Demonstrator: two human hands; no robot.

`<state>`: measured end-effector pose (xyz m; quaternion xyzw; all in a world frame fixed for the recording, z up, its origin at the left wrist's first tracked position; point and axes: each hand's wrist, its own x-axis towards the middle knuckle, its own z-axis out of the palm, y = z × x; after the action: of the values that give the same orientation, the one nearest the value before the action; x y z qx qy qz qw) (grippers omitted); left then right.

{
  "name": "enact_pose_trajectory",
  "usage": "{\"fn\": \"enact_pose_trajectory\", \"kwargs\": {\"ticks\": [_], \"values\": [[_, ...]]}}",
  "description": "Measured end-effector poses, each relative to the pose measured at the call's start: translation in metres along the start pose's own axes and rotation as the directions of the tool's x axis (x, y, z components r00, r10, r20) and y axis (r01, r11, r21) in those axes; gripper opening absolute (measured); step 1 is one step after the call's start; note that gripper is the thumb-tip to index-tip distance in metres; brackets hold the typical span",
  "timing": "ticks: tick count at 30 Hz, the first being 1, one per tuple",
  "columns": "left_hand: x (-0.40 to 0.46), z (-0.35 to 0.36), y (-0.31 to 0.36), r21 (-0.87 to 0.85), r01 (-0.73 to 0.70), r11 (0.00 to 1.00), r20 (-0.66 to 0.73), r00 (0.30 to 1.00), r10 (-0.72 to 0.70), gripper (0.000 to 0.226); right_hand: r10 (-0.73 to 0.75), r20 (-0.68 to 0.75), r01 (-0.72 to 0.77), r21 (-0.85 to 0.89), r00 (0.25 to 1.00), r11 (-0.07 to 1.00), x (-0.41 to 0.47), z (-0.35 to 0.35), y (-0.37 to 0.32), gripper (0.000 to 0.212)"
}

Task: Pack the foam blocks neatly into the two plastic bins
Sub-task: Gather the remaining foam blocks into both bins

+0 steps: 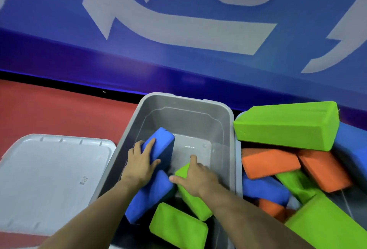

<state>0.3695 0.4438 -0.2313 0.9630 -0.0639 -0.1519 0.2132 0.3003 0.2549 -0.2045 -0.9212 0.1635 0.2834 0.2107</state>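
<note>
both hands settling blocks into the grey bin [230, 129], which is far from full.

the left hand [142, 162] grips a blue block [163, 139] standing tilted against the bin's left wall, fingers curled over its upper face; just below it a second blue block [151, 195] leans at the bin's near left. the right hand [195, 177] lies on a green block [195, 201] at the bin's near middle, fingers spread, and whether it grips or only presses i cannot tell. another green block [178, 227] sits at the bin's near edge. the bin's far half shows bare floor. right of the bin, a second bin [346, 199] holds a loose heap of green, orange and blue blocks. left of the bin lies a lid [53, 179]. next move, as i judge it: lay these blocks flat and snug against the wall, since tilted ones would waste room.
</note>
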Motion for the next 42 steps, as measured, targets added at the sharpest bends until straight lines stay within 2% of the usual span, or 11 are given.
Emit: {"fn": "enact_pose_trajectory", "kwargs": {"ticks": [4, 12, 17, 21, 23, 27, 30, 32, 37, 39, 42], "values": [[0.007, 0.008, 0.001, 0.031, 0.031, 0.999, 0.132, 0.991, -0.035, 0.064, -0.025, 0.124, 0.016, 0.075, 0.992, 0.997, 0.001, 0.027, 0.025, 0.105], [0.002, -0.018, 0.015, 0.128, 0.067, 0.989, 0.123, 0.989, -0.083, 0.065, -0.127, -0.093, 0.133, 0.065, 0.988, 0.989, -0.013, 0.009, 0.043, 0.101], [-0.027, -0.044, 0.074, 0.092, -0.025, 0.995, 0.015, 1.000, 0.023, 0.065, -0.269, -0.220, 0.273, -0.011, 0.938, 0.962, -0.055, -0.028, 0.063, 0.076], [-0.068, -0.053, 0.143, 0.065, -0.212, 0.975, -0.037, 0.976, 0.215, 0.061, -0.280, -0.344, 0.288, -0.029, 0.896, 0.957, -0.113, -0.062, 0.106, 0.069], [-0.091, -0.056, 0.182, 0.085, -0.373, 0.924, -0.080, 0.922, 0.379, 0.054, -0.283, -0.383, 0.274, -0.080, 0.879, 0.958, -0.149, -0.078, 0.138, 0.065], [-0.147, -0.044, 0.275, 0.119, -0.707, 0.697, -0.150, 0.681, 0.717, 0.040, -0.175, -0.460, 0.145, -0.101, 0.871, 0.984, -0.226, -0.106, 0.221, 0.070], [-0.190, -0.013, 0.343, 0.086, -0.844, 0.529, -0.043, 0.527, 0.849, 0.039, -0.009, -0.502, -0.015, -0.044, 0.865, 0.999, -0.275, -0.114, 0.298, 0.061], [-0.215, 0.018, 0.384, 0.046, -0.881, 0.471, 0.055, 0.473, 0.879, 0.041, 0.117, -0.494, -0.133, 0.003, 0.862, 0.991, -0.302, -0.114, 0.350, 0.062], [-0.254, 0.108, 0.460, -0.104, -0.822, 0.560, 0.233, 0.527, 0.817, 0.042, 0.395, -0.374, -0.347, 0.192, 0.839, 0.918, -0.323, -0.113, 0.475, 0.093], [-0.258, 0.152, 0.483, -0.180, -0.732, 0.657, 0.302, 0.595, 0.745, 0.041, 0.468, -0.338, -0.378, 0.299, 0.817, 0.876, -0.314, -0.104, 0.523, 0.092], [-0.254, 0.232, 0.518, -0.313, -0.468, 0.827, 0.383, 0.735, 0.560, 0.040, 0.567, -0.301, -0.415, 0.440, 0.767, 0.796, -0.294, -0.077, 0.584, 0.084]]}}
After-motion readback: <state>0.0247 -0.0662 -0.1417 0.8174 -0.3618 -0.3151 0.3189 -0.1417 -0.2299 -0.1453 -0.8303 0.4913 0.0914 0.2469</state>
